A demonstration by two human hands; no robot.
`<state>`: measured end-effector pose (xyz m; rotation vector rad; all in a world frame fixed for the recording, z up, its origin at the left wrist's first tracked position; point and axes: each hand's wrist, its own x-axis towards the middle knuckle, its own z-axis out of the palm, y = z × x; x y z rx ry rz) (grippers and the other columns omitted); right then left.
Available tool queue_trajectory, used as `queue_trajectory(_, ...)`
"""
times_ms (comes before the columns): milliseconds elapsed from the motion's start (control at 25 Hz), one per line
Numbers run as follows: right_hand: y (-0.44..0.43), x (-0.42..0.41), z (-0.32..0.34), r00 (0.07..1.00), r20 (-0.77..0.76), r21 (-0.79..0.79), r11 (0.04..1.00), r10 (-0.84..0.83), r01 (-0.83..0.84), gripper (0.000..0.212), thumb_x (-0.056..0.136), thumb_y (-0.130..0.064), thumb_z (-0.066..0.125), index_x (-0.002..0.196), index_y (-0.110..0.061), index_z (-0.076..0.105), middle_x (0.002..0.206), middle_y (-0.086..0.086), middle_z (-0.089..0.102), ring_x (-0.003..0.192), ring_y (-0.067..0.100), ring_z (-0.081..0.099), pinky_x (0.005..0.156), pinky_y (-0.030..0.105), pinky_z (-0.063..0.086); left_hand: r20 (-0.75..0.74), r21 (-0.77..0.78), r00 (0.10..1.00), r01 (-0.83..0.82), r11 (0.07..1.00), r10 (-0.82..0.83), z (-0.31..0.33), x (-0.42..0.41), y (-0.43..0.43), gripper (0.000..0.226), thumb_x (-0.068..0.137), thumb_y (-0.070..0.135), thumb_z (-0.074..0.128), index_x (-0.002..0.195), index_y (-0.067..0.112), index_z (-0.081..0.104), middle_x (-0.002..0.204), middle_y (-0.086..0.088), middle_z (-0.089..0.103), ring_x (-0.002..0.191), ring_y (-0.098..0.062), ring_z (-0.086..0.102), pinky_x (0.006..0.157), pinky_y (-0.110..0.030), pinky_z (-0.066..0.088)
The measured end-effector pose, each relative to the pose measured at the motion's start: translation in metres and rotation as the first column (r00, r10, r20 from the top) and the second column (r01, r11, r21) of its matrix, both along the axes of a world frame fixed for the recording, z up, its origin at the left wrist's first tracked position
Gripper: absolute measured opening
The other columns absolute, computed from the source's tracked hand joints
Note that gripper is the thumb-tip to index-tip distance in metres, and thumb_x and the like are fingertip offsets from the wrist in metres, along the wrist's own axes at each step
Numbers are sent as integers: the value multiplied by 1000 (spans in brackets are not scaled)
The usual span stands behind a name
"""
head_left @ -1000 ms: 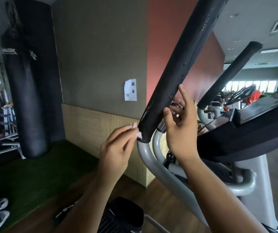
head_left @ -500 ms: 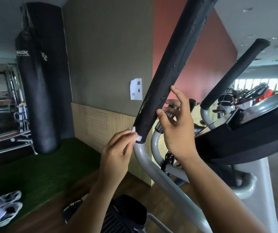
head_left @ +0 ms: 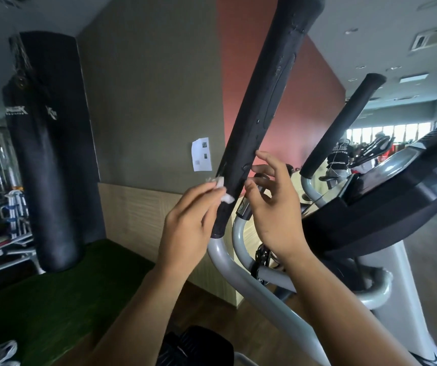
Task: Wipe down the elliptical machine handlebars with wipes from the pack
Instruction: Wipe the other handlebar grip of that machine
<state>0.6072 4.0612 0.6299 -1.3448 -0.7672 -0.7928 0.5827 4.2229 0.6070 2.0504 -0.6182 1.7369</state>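
In a gym, our left hand pinches a small wipe against the lower handlebar; our right hand, fingers spread, perhaps steadies it. We should press firmly, wrapping round.

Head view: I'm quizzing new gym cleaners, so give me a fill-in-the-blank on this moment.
The left hand pinches a white ____ against the near handlebar.
The right hand holds ____.
A black ____ bag hangs at left.
Missing words: wipe; nothing; punching.
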Motion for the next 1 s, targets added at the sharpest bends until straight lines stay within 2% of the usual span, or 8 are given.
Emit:
queue_trajectory(80, -2, 0, 3, 1000, 10, 15, 1000, 5, -5, 45, 97, -2, 58, 137, -21, 51, 119, 6, 59, 101, 15, 64, 85, 24, 54, -62, -8, 998, -23, 1000, 22, -27, -4, 11, 28, 90, -2, 70, 116, 5, 74, 120, -7, 71, 112, -11, 65, 98, -27, 54)
queue_trajectory(160, -5, 2, 9, 1000, 21, 10, 1000, 10, -10, 43, 97, -5, 59, 136, -21, 52, 121, 5, 58, 103, 15, 63, 85, 25, 53, -93, -23, 994, -62, 998, 60, -28, -10, 13, 30, 90, 0, 71, 119, 6, 73, 120, -6, 71, 111, -11, 66, 97, -25, 54)
queue_trajectory(320, -16, 11, 29, 996, 76, 24, 998, 53, -55, 39, 97, -11, 58, 132, -26, 52, 125, 1, 57, 110, 17, 61, 91, 35, 53, -122, -96, 987, -118, 988, 106, 23, -26, -9, 35, 92, 15, 67, 125, 6, 69, 122, -7, 70, 109, -12, 67, 97, -17, 52)
queue_trajectory(440, -28, 15, 48, 990, 110, 40, 995, 86, -91, 39, 97, -9, 58, 126, -35, 52, 127, -2, 57, 108, 15, 61, 92, 41, 54, -82, -107, 989, -131, 986, 123, 64, -38, -28, 36, 92, 22, 65, 126, 12, 67, 123, 3, 66, 110, -3, 63, 96, -10, 49)
queue_trajectory(600, -40, 14, 77, 977, 151, 106, 980, 153, -170, 43, 96, -5, 58, 128, -34, 53, 122, 1, 55, 101, 11, 61, 85, 23, 53, 39, -78, 980, -189, 979, 193, 116, -50, -54, 32, 94, 13, 69, 126, 11, 67, 122, 11, 61, 115, 4, 56, 92, -2, 44)
queue_trajectory(760, -40, 14, 94, 971, 166, 130, 972, 172, -194, 44, 97, -4, 56, 134, -27, 55, 123, 0, 58, 101, 12, 64, 83, 22, 54, 168, 22, 958, -240, 970, 233, 167, -49, -80, 29, 93, 10, 70, 123, 8, 71, 122, 1, 70, 112, 3, 58, 97, -4, 42)
queue_trajectory(920, -41, 16, 88, 959, 155, 122, 959, 236, -256, 50, 97, 0, 54, 138, -29, 55, 125, 0, 60, 98, 7, 64, 81, 11, 48, 204, 131, 931, -333, 934, 303, 162, -34, -92, 31, 91, 2, 71, 121, 6, 72, 122, -8, 71, 109, -13, 66, 99, -16, 48)
queue_trajectory(1000, -43, 22, 85, 956, 148, 97, 958, 255, -270, 51, 98, 0, 54, 139, -31, 55, 123, -1, 60, 98, 5, 63, 83, 10, 47, 199, 144, 900, -418, 897, 388, 133, -31, -88, 33, 88, 0, 74, 121, 6, 72, 119, -11, 70, 103, -21, 70, 90, -30, 57)
